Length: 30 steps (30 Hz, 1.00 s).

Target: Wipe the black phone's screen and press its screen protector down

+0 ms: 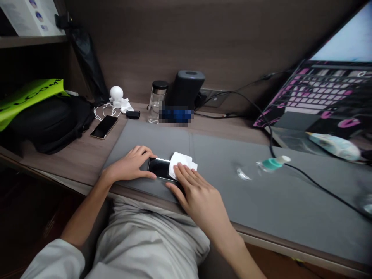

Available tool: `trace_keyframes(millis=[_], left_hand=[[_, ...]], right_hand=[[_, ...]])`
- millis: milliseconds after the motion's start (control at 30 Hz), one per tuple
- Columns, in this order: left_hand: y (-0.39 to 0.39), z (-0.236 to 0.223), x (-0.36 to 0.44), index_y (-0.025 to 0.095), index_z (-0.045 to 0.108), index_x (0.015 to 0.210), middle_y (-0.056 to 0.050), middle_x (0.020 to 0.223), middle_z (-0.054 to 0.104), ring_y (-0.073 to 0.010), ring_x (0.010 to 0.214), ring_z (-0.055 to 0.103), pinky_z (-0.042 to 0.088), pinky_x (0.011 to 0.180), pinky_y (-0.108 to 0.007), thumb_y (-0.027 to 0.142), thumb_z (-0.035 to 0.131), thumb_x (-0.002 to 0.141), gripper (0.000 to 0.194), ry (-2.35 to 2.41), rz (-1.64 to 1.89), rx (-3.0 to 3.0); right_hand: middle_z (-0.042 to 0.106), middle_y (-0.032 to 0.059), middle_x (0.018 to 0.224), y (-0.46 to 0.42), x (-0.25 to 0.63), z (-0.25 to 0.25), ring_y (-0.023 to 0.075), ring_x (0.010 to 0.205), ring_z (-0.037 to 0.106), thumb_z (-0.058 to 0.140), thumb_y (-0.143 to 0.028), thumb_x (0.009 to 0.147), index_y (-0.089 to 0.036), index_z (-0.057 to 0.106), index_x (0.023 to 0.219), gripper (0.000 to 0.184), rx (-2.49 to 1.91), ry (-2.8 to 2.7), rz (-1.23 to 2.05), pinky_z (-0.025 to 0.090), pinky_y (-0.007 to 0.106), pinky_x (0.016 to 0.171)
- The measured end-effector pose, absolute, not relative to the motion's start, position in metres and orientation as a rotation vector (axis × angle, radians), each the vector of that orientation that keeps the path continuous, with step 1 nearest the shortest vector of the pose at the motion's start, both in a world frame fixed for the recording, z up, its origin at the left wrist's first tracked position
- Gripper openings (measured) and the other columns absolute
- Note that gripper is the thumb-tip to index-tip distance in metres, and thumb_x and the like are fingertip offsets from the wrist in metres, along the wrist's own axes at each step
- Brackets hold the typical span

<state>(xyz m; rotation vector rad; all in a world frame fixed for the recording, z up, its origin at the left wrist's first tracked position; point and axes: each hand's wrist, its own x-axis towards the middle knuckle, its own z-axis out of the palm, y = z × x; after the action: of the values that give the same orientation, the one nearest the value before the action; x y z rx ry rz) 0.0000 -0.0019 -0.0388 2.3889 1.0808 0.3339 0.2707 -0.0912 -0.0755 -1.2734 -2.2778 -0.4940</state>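
A smartphone (159,168) with a dark, glossy screen lies flat on the grey desk mat (162,139), near the desk's front edge. My left hand (130,166) grips its left end, thumb along the near side and fingers at the far side. On the right part of the screen lies a folded white tissue (179,159). The fingers of my right hand (202,193) press this tissue down onto the glass, while the thumb rests by the phone's near edge. The phone's right end is hidden under the tissue and my right hand.
To the right are a spray bottle with a teal collar (271,164), its clear cap (243,174), a mouse (335,145) and a tilted laptop (316,91). A black cable (316,182) crosses the mat. Behind stand a glass bottle (157,104) and another phone (104,127).
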Motion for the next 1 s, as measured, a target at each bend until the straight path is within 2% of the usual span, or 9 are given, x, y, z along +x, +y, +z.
trace_keyframes(millis=[100,300,467,633,867,1000], left_hand=[[-0.002,-0.038,-0.001,0.026,0.059,0.151,-0.011,0.153,0.057,-0.0326,0.150,0.049,0.038,0.131,-0.050,0.065,0.073,0.101,0.066,1.079,0.310,2.387],[-0.002,-0.038,-0.002,0.027,0.056,0.155,-0.010,0.157,0.053,-0.0310,0.153,0.045,0.037,0.132,-0.049,0.066,0.070,0.103,0.066,1.108,0.274,2.366],[0.000,-0.039,-0.002,0.029,0.057,0.151,-0.009,0.155,0.055,-0.0313,0.151,0.046,0.038,0.131,-0.049,0.066,0.072,0.101,0.064,1.101,0.304,2.378],[0.000,-0.037,-0.001,0.029,0.058,0.150,-0.009,0.153,0.056,-0.0321,0.149,0.048,0.039,0.129,-0.051,0.067,0.075,0.098,0.066,1.107,0.314,2.364],[0.000,-0.031,0.000,0.028,0.057,0.151,-0.010,0.154,0.056,-0.0326,0.149,0.047,0.039,0.130,-0.051,0.069,0.076,0.096,0.071,1.090,0.284,2.378],[-0.001,-0.030,-0.001,0.029,0.056,0.153,-0.011,0.155,0.054,-0.0329,0.150,0.047,0.038,0.131,-0.052,0.067,0.072,0.100,0.067,1.080,0.271,2.407]], right_hand=[[0.077,0.0252,0.141,-0.104,0.266,-0.072,0.0351,0.126,0.080,0.049,-0.043,0.118,-0.003,0.074,0.141,0.052,-1.277,-2.293,-0.477,0.069,0.051,0.106],[0.076,0.0302,0.140,-0.110,0.253,-0.073,0.0383,0.125,0.081,0.046,-0.041,0.118,0.006,0.073,0.137,0.057,-1.280,-2.266,-0.507,0.069,0.052,0.105],[0.069,0.0257,0.152,-0.087,0.259,-0.080,0.0366,0.139,0.073,0.044,-0.042,0.119,0.001,0.068,0.148,0.057,-1.275,-2.256,-0.388,0.063,0.053,0.116],[0.067,0.0233,0.156,-0.087,0.264,-0.077,0.0362,0.144,0.068,0.049,-0.045,0.118,-0.007,0.064,0.157,0.057,-1.294,-2.283,-0.288,0.061,0.055,0.119],[0.071,0.0257,0.150,-0.112,0.253,-0.067,0.0382,0.138,0.073,0.055,-0.043,0.116,-0.005,0.069,0.150,0.054,-1.330,-2.315,-0.338,0.064,0.056,0.116],[0.064,0.0251,0.159,-0.097,0.256,-0.072,0.0376,0.147,0.066,0.051,-0.042,0.117,-0.001,0.066,0.152,0.056,-1.271,-2.314,-0.250,0.057,0.056,0.124]])
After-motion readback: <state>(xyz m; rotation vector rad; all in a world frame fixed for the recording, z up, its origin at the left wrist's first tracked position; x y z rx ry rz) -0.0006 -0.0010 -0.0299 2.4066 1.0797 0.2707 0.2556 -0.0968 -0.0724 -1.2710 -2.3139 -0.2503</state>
